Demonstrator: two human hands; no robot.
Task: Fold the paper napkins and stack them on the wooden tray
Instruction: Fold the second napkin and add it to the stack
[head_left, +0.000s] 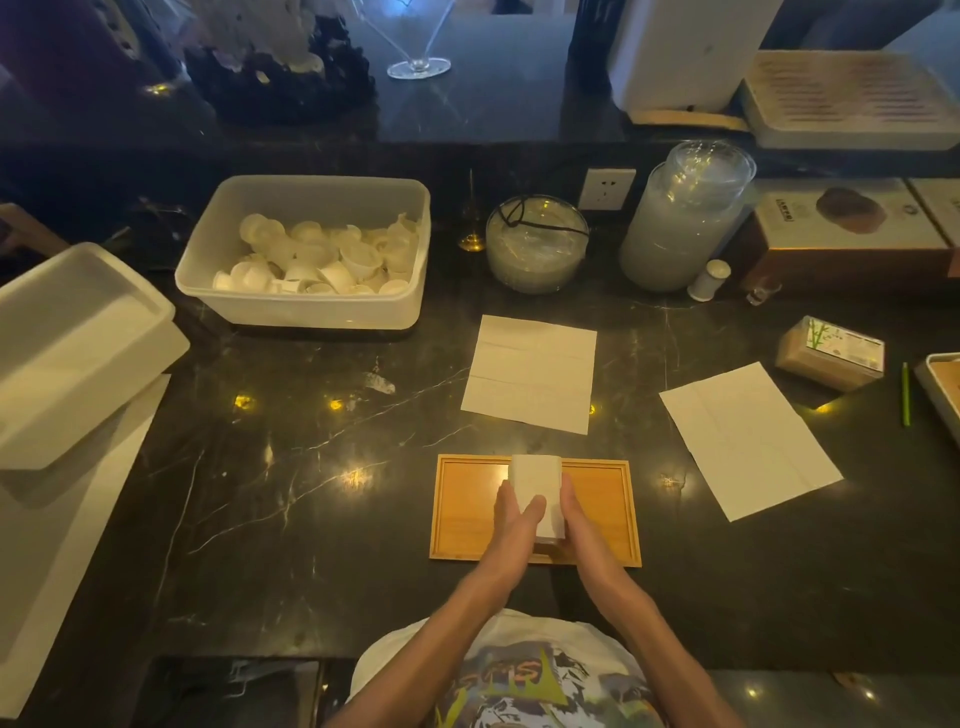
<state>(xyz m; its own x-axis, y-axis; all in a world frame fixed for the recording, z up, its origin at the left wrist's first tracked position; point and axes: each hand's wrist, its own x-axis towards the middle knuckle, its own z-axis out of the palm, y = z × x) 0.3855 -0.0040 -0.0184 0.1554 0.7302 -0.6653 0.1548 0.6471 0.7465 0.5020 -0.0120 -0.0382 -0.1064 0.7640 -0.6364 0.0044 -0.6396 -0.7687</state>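
A wooden tray (597, 514) lies on the dark marble counter in front of me. Over its middle sits a folded white napkin stack (537, 480), held between both hands. My left hand (517, 517) grips its left side with the thumb across the top. Along the stack's right side, my right hand (574, 519) presses flat. Two unfolded white napkins lie flat beyond: one (530, 373) straight behind the tray, the other (748, 439) to the right, turned at an angle.
A white plastic tub of small cups (311, 306) stands back left. A glass bowl (537, 244) and a tall jar (680, 223) are behind the napkins. A napkin pack (831, 353) and a green pencil (905, 395) lie right. White lids (78, 353) sit at left.
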